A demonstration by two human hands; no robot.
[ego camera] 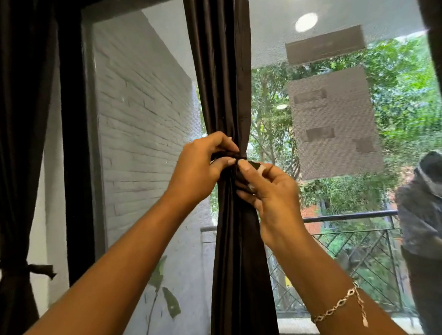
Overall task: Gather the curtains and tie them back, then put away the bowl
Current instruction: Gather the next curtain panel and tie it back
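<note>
Right now my left hand (203, 163) has its grip closed round the gathered waist of the middle curtain (221, 60), which hangs at the centre of the window. Just to its right, my right hand (267, 190) pinches the loose end of the dark tie-back (229, 155) between thumb and fingers. The knot does not look finished to me. The main risk I see is that the short end slips out of that pinch, since the fabric looks glossy and slick. If it does, the band would slacken and the folds would spill open. One fold already flares out on the right, just above my hands. A loose band could also slide down the cloth once I let go. The bracelet (338, 304) on my right wrist hangs near the curtain and could snag it. Far left, the left curtain (5, 132) is already cinched with its own tie (23, 267). The bowl is not in view, so I cannot say where it sits. Two paper sheets (333, 122) are stuck on the window at the right, but their writing is blurred out. I can read no words and no brand anywhere.
</note>
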